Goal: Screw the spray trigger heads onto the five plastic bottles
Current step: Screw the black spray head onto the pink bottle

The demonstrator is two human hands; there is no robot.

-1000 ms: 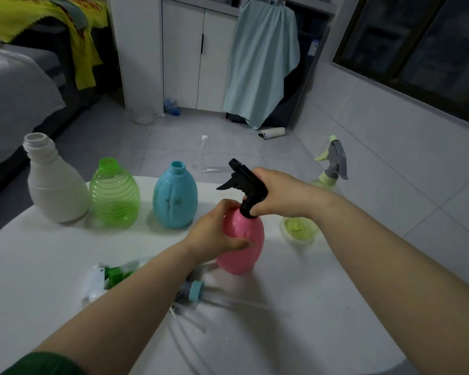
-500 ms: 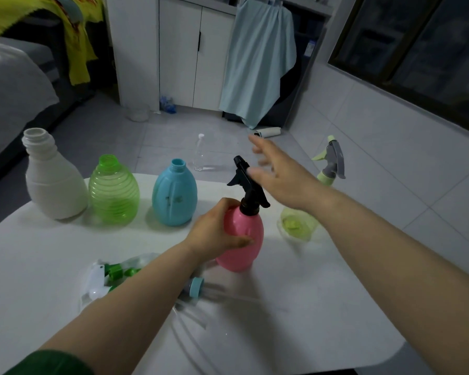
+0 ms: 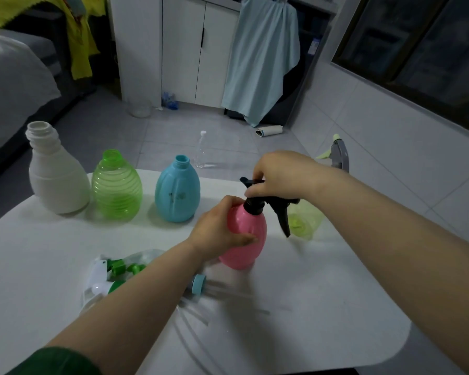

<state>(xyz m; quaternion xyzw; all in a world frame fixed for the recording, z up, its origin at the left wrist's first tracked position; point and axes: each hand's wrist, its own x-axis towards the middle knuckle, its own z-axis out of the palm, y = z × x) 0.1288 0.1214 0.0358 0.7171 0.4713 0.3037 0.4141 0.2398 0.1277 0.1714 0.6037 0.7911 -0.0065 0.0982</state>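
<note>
My left hand (image 3: 220, 228) is wrapped round the upper body of the pink bottle (image 3: 248, 239), with the thumb lying across its front and the fingers curled behind. My right hand (image 3: 279, 174) comes in from above, its fingers curled and pinching the top of the black trigger head (image 3: 253, 206). That head's collar sits on the pink bottle's neck, its nozzle points left and its lever hangs down to the right. I cannot tell how far the collar is threaded on.

The pink bottle stands upright about mid-width on the white tabletop (image 3: 309, 307), toward the far edge. Just beside it on the right, at the far right edge, is a yellow-green bottle (image 3: 305, 220), partly hidden by my right forearm. A grey trigger head (image 3: 339, 156) shows above that arm.

Along the far left edge three bottles stand in a row with open necks: the blue bottle (image 3: 178, 196) nearest the pink one, then the green bottle (image 3: 117, 190), then the white bottle (image 3: 57, 180) at the corner.

Under my left forearm, nearer me, loose heads lie on the tabletop: a white and green trigger head (image 3: 106, 277) and a blue collar (image 3: 198, 284) with clear dip tubes (image 3: 228, 290) trailing right.

Beyond the table, a clear bottle (image 3: 202, 150) stands on the floor tiles.
</note>
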